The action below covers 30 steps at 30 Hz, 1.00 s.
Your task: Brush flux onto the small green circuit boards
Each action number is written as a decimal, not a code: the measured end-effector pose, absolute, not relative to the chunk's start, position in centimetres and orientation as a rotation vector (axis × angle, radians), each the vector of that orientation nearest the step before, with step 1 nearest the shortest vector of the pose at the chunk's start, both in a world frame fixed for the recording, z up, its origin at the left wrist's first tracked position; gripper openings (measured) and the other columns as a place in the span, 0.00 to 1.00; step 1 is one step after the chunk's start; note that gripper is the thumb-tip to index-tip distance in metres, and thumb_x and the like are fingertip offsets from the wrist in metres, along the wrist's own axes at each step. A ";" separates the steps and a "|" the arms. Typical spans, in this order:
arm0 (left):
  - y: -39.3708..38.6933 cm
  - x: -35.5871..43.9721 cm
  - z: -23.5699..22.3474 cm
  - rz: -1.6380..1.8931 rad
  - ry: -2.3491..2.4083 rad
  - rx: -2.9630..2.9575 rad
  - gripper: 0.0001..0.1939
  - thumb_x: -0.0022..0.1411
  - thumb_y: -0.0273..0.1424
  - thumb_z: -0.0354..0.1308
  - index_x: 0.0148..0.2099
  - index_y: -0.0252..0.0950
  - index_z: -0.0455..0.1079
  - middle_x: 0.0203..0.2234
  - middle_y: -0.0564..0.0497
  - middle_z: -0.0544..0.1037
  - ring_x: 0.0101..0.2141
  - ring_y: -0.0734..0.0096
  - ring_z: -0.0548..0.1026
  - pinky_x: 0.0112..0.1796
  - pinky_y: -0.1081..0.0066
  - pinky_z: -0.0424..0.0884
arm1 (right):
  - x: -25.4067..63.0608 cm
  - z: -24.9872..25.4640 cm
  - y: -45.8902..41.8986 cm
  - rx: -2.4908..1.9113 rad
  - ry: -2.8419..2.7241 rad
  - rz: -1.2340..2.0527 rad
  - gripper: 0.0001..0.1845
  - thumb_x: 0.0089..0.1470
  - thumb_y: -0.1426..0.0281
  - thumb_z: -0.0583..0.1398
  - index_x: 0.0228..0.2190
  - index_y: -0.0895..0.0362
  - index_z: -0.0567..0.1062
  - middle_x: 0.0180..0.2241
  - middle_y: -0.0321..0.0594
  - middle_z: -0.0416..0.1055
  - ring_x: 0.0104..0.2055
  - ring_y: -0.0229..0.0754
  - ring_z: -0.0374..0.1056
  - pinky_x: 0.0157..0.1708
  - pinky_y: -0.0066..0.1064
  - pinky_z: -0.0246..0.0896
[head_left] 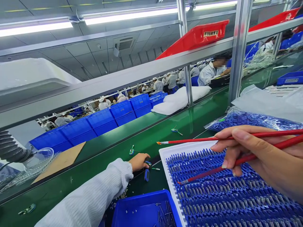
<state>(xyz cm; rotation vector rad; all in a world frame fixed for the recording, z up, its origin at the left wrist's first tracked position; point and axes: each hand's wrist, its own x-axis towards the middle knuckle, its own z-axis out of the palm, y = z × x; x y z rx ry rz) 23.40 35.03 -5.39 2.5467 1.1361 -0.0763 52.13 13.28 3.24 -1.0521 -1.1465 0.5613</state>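
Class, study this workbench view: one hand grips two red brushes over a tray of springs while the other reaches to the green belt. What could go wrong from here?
1. The right hand holds two red brushes at once; one might slip and knock springs out of the blue tray.
2. The left hand reaches for a small part on the green belt; the sleeve might sweep the loose bits beside the blue bin.

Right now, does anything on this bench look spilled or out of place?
Yes: small white bits lie scattered loose on the green belt, beside the blue bin rather than in it. The springs in the white tray sit in tidy rows.
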 end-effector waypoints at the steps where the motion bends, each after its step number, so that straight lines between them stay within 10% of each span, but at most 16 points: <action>1: 34.7 23.2 -4.8 -0.027 1.117 2.521 0.11 0.59 0.33 0.57 0.44 0.34 0.69 0.42 0.47 0.74 0.42 0.62 0.72 0.44 0.54 0.68 | 52.2 3.2 13.3 -1.016 -1.180 0.588 0.19 0.56 0.52 0.60 0.33 0.56 0.75 0.30 0.46 0.71 0.21 0.44 0.66 0.15 0.29 0.65; 14: 28.0 21.8 2.7 0.982 0.929 1.411 0.10 0.64 0.32 0.49 0.47 0.34 0.63 0.33 0.52 0.72 0.30 0.72 0.73 0.32 0.66 0.72 | 51.1 3.7 13.7 -0.774 -1.201 0.555 0.13 0.60 0.59 0.58 0.34 0.55 0.76 0.21 0.45 0.68 0.19 0.44 0.66 0.11 0.25 0.63; 23: 23.9 21.8 4.7 0.812 0.924 1.140 0.14 0.54 0.16 0.53 0.44 0.31 0.65 0.32 0.46 0.77 0.38 0.64 0.78 0.40 0.70 0.72 | 50.5 4.1 13.3 -0.785 -1.249 0.593 0.12 0.61 0.59 0.58 0.35 0.54 0.75 0.25 0.45 0.70 0.19 0.44 0.66 0.11 0.26 0.63; 30: 22.3 21.0 4.8 0.653 0.838 1.263 0.21 0.52 0.24 0.63 0.50 0.35 0.68 0.39 0.45 0.77 0.37 0.64 0.78 0.35 0.74 0.72 | 49.7 4.9 13.2 -0.739 -1.354 0.627 0.11 0.61 0.60 0.58 0.33 0.53 0.75 0.26 0.45 0.71 0.16 0.43 0.66 0.09 0.26 0.64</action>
